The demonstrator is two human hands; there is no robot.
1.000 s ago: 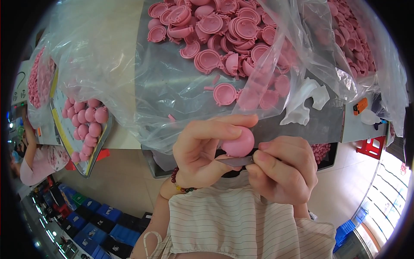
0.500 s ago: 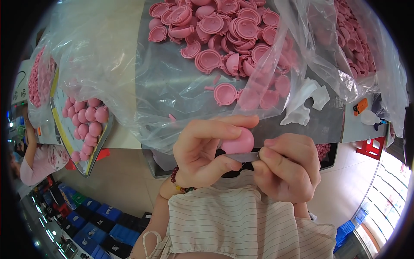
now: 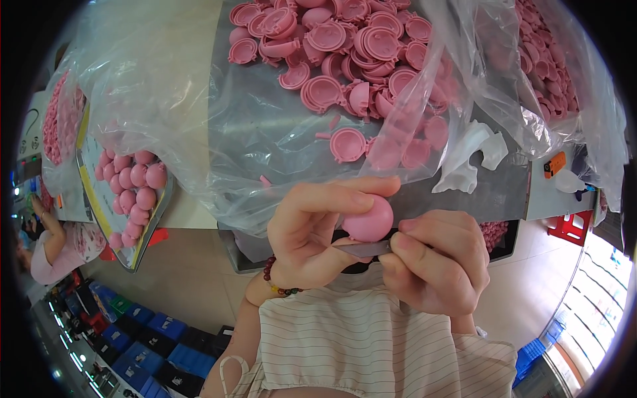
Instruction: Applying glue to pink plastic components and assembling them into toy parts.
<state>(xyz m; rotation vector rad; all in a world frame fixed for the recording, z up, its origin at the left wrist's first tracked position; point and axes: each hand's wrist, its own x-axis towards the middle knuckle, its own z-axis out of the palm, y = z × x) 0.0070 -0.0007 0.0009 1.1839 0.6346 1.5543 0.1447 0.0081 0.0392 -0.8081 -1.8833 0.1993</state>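
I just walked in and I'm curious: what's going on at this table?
A person's left hand holds a smooth pink ball between fingers and thumb. The right hand grips a small grey blade at the ball's lower side; whether it touches the ball is hard to tell. Beyond the hands lies a pile of hollow pink shells, partly under clear plastic. To the left, more pink balls sit on a yellow-edged tray.

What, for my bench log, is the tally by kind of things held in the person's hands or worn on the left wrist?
Ball: 1, left hand
Blade: 1, right hand
Bracelet: 1
Total: 3
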